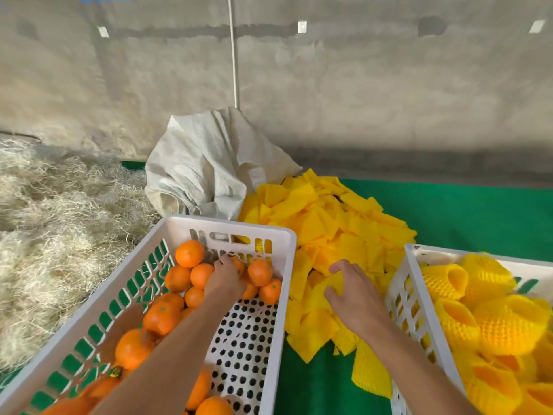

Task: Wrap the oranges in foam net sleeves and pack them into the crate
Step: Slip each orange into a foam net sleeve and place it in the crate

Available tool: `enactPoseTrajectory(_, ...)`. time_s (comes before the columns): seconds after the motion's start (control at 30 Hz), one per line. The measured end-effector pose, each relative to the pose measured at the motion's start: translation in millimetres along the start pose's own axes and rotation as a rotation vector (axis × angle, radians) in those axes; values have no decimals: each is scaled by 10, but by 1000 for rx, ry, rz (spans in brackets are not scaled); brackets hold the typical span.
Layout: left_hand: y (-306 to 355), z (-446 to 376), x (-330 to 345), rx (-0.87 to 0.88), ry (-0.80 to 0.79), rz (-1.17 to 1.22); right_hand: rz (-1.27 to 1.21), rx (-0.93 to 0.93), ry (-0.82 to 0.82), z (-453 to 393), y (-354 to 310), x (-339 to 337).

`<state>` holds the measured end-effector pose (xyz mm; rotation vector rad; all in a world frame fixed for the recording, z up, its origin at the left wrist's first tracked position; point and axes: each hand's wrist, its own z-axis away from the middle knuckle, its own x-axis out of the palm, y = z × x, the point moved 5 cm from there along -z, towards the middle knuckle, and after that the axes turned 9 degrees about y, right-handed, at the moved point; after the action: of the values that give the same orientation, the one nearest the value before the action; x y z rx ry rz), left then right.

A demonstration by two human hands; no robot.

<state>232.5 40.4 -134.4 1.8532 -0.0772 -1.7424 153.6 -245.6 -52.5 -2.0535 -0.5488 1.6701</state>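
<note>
A white crate [287, 253] at the left holds several bare oranges [189, 253]. My left hand [225, 280] reaches into it and its fingers curl over one orange [239, 265] among the far ones. Between the crates lies a heap of flat yellow foam net sleeves [335, 223]. My right hand [356, 290] rests on the heap, thumb and fingers pinching a sleeve [335, 284]. A second white crate [419, 295] at the right holds several oranges wrapped in yellow sleeves [508, 324].
A green mat [466, 217] covers the surface. A crumpled white sack [206, 172] stands behind the sleeve heap. Straw [59, 223] is piled at the left. A grey wall [359, 85] closes the back.
</note>
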Motion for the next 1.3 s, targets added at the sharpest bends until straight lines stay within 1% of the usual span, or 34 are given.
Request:
enactPoseTrajectory(0.1,-24,-50,-105,67,17,13,-21,27,37,-81,23,-12)
enactPoseTrajectory(0.17,3,14,-244,111,61,67,-66,36,70,-89,10,0)
enactPoseTrajectory(0.2,54,89,-346,127,94,152,-101,38,94,-93,2,0)
enactPoseTrajectory(0.3,348,441,-730,173,183,541,-231,70,198,-100,-44,-103)
enactPoseTrajectory(0.37,588,730,-927,192,197,757,-303,126,250,-96,-74,-235)
enactPoseTrajectory(0.43,865,1020,-992,187,102,956,-374,163,320,-55,-79,-407)
enactPoseTrajectory(0.5,1188,1262,-899,169,-114,1181,-453,173,410,-9,-138,-627)
enactPoseTrajectory(0.57,1469,1442,-722,127,-278,1300,-499,152,439,53,-196,-779)
enactPoseTrajectory(0.63,1623,1567,-538,83,-330,1322,-591,107,385,146,-217,-808)
enactPoseTrajectory(0.73,1634,1622,-336,4,-374,1354,-713,83,277,248,-78,-721)
enactPoseTrajectory(0.8,1592,1602,-213,-7,-421,1334,-744,111,210,243,46,-624)
enactPoseTrajectory(0.87,1574,1569,-128,4,-436,1307,-753,111,190,203,126,-589)
enactPoseTrajectory(0.93,1564,1531,-116,2,-368,1267,-739,71,172,173,131,-613)
enactPoseTrajectory(1.03,1501,1440,-127,-24,-256,1214,-656,44,73,196,83,-518)
enactPoseTrajectory(1.1,1454,1387,-120,-32,-239,1186,-589,64,56,212,48,-435)
enactPoseTrajectory(1.17,1431,1368,-108,-37,-236,1193,-555,80,74,201,38,-419)
enactPoseTrajectory(1.23,1434,1383,-77,-44,-253,1226,-575,157,94,174,92,-445)
enactPoseTrajectory(1.3,1437,1399,-72,-77,-247,1291,-636,272,87,157,165,-431)
